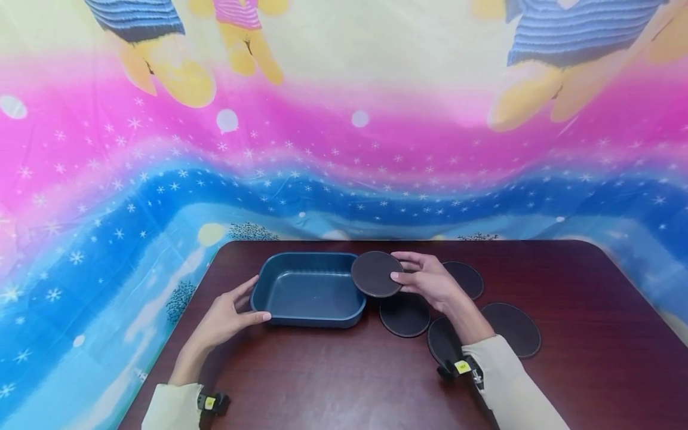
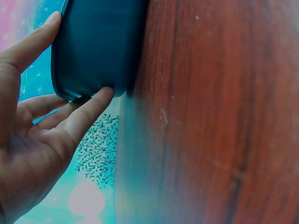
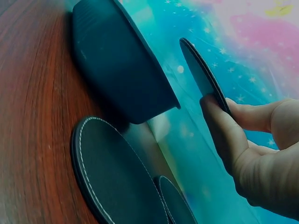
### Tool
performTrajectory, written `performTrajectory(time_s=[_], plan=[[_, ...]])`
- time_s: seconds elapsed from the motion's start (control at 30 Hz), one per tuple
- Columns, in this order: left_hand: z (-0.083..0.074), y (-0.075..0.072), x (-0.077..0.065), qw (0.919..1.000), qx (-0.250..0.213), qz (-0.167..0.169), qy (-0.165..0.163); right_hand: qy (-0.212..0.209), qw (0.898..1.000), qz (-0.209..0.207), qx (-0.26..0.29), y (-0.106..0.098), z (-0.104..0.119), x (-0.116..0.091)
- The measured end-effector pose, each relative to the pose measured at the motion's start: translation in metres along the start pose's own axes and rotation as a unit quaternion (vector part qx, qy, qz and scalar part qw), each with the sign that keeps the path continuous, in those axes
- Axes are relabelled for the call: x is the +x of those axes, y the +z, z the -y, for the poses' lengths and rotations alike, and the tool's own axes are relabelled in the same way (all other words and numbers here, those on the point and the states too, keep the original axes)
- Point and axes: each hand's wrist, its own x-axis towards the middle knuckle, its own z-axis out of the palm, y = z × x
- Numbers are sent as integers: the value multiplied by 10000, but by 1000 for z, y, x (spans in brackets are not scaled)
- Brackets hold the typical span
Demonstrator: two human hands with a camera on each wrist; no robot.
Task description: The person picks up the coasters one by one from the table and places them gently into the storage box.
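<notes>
Dark brown, round, leather-look disc with stitched edge [image 1: 375, 275]: held up by the right end of the blue, rounded-rectangular, plastic-looking tray [image 1: 314, 295], clear of its rim. Right hand [image 1: 428, 279]: fingers nearly closed, pinching the disc's edge. Left hand [image 1: 226, 313]: fingers spread, touching the tray's left end. Handling (judged): light, fairly stiff, not fragile, little slip; edge pinch suits. Yellow stickers [image 1: 462, 366] on wrists: writing illegible. No brand seen.

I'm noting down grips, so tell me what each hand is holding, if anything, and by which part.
The right hand pinches a dark round coaster by its right edge. The left hand holds the blue tray by its left end.
</notes>
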Motion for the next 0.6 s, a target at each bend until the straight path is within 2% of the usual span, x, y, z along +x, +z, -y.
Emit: performTrajectory(time_s=[0.6], plan=[[-1,0,-1,10000,-4,0,12,-22,9999,119,1,25,-2,10]])
